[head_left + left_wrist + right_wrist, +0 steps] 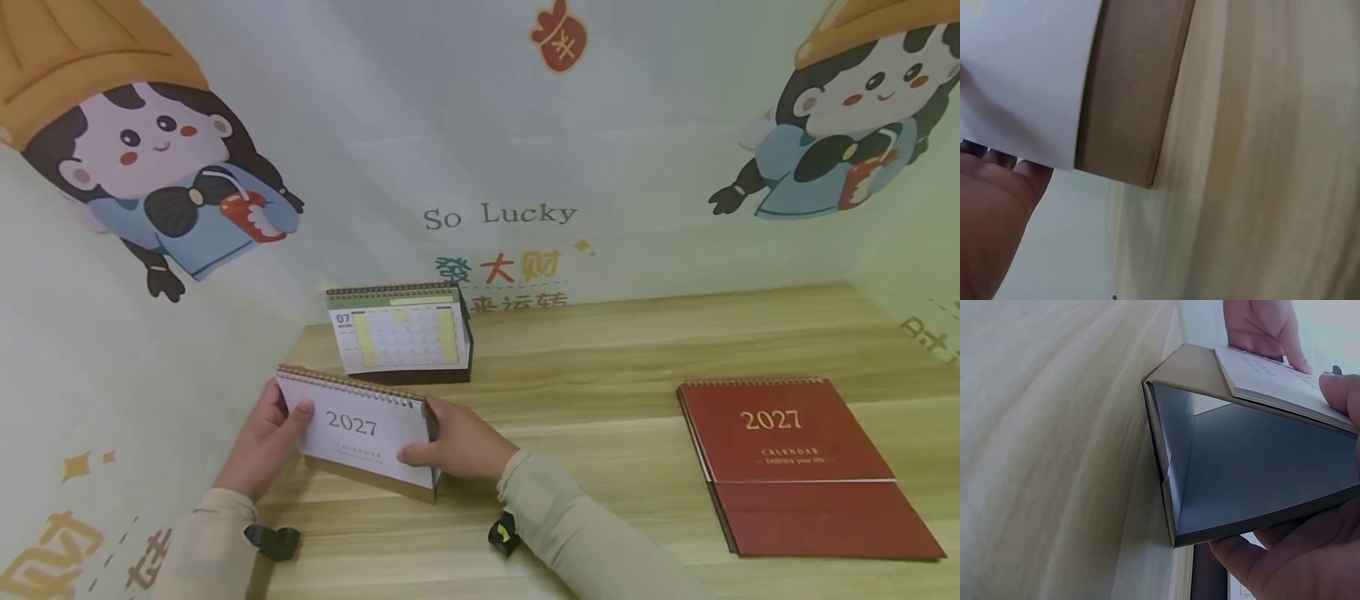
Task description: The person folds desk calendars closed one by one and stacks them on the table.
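Both hands hold a white spiral-bound desk calendar (352, 423) printed "2027", its brown cardboard stand (1125, 94) folded into a tent shape. At its left end, my left hand (266, 437) grips with the thumb on the front cover and the fingers behind. My right hand (461, 437) holds the right end, thumb on the cover, fingers on the back panel. The right wrist view looks into the hollow of the stand (1260, 456), whose base is close to the wooden table. Just behind stands a second desk calendar (405, 337) showing a "07" page with yellow columns.
To the right lies a red 2027 calendar (802, 467) on the wooden table (600, 375). A printed cloth backdrop (375, 125) with cartoon figures rises behind and at the left side. Dark wrist devices are strapped near both sleeves (555, 508).
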`<state>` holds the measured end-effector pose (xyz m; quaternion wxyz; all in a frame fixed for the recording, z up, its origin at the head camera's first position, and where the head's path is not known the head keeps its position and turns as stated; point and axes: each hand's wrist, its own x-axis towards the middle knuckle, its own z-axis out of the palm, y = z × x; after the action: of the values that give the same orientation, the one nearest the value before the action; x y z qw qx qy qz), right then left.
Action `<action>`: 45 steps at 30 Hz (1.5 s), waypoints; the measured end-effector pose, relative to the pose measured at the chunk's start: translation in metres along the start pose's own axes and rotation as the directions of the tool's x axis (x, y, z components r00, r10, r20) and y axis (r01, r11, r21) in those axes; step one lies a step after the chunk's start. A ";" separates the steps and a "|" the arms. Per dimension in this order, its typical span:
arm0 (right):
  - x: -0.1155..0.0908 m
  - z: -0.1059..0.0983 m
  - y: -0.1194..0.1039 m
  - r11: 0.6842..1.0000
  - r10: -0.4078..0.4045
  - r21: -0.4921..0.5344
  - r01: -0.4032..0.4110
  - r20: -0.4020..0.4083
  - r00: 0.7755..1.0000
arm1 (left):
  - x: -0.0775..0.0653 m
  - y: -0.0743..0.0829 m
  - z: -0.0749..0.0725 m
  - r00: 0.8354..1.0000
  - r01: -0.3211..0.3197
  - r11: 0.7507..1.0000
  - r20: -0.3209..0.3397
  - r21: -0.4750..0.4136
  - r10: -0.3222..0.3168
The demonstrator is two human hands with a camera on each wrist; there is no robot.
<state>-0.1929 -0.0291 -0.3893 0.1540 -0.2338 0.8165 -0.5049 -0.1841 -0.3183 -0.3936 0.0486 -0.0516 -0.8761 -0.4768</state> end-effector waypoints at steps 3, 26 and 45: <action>-0.001 0.000 0.001 1.000 0.003 0.004 -0.003 -0.005 1.000 | 0.000 -0.003 -0.001 0.998 0.024 1.000 0.051 0.017 -0.025; -0.001 0.003 0.002 0.999 -0.032 0.004 0.032 -0.023 0.999 | -0.003 -0.001 0.002 1.000 0.010 1.000 0.024 -0.024 -0.009; -0.002 0.001 -0.016 0.994 -0.102 0.017 0.104 -0.080 0.992 | -0.001 0.024 -0.006 0.994 -0.062 0.998 -0.092 0.009 0.063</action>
<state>-0.1873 -0.0347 -0.3753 0.0979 -0.2539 0.8034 -0.5297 -0.1791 -0.3105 -0.3707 0.1040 -0.0569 -0.8723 -0.4743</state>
